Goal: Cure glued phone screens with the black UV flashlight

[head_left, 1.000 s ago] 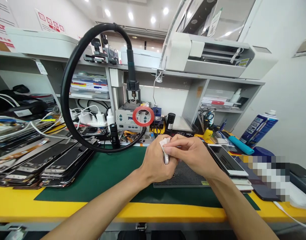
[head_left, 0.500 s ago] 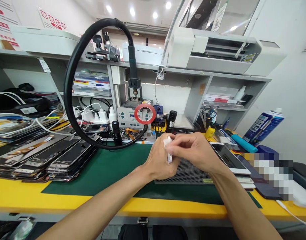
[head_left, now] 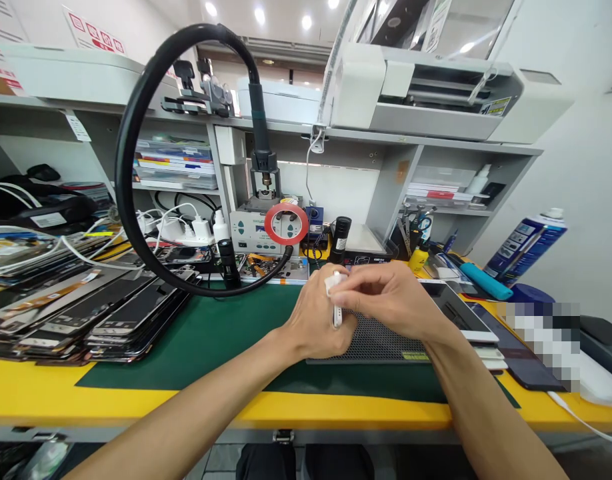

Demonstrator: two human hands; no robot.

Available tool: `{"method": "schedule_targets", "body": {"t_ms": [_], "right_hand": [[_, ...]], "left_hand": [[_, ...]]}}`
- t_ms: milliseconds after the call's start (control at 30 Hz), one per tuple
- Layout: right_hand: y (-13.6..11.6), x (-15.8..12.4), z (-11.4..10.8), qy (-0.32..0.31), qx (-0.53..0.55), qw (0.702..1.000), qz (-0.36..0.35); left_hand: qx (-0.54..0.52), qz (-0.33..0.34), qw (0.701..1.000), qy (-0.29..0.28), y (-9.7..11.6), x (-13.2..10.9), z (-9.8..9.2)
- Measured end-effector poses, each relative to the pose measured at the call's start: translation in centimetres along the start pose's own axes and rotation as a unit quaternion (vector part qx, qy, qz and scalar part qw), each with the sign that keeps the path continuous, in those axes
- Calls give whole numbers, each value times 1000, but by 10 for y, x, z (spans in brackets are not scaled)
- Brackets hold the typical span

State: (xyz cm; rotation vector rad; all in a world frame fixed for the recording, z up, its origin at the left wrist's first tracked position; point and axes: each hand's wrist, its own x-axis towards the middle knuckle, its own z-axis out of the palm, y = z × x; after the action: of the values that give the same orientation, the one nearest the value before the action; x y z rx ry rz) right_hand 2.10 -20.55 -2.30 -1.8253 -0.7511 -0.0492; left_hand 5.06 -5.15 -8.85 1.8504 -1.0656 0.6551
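Observation:
My left hand (head_left: 320, 313) is wrapped round a slim white phone (head_left: 337, 317), held edge-on so that only a narrow edge with small holes shows. The fingers hide most of it. Against the upper part of that edge, my right hand (head_left: 386, 300) pinches a small white piece (head_left: 330, 284) that looks like tissue or cloth. Both hands are held over a grey perforated mat (head_left: 381, 343), which lies on a dark green mat (head_left: 231, 340).
Stacks of phone screens (head_left: 131, 313) lie at the left. A black hose (head_left: 123, 160) loops in front of the shelf, near a red tape roll (head_left: 287, 224). On the right are a white tablet (head_left: 479, 327), a blue spray can (head_left: 529, 247) and a dark phone (head_left: 526, 363).
The whole view has shifted slightly. Both hands keep their hold on the phone and the white piece, with the right fingertips only a little moved along the edge.

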Motion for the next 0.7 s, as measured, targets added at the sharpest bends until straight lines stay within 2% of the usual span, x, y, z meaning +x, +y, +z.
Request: {"method": "schedule_targets", "body": {"t_ms": [100, 200, 400, 633, 700], "right_hand": [[1, 5, 0, 81, -2, 997, -15], [4, 7, -2, 101, 39, 994, 10], [7, 2, -5, 96, 69, 992, 39], [7, 0, -5, 96, 76, 991, 54], [4, -3, -6, 42, 66, 996, 44]], "left_hand": [[-12, 4, 1000, 9, 4, 2, 0], [-34, 6, 999, 5, 8, 2, 0], [-23, 40, 999, 1, 10, 3, 0], [-6, 27, 1000, -9, 8, 0, 1], [-5, 25, 1000, -5, 5, -1, 1]]}}
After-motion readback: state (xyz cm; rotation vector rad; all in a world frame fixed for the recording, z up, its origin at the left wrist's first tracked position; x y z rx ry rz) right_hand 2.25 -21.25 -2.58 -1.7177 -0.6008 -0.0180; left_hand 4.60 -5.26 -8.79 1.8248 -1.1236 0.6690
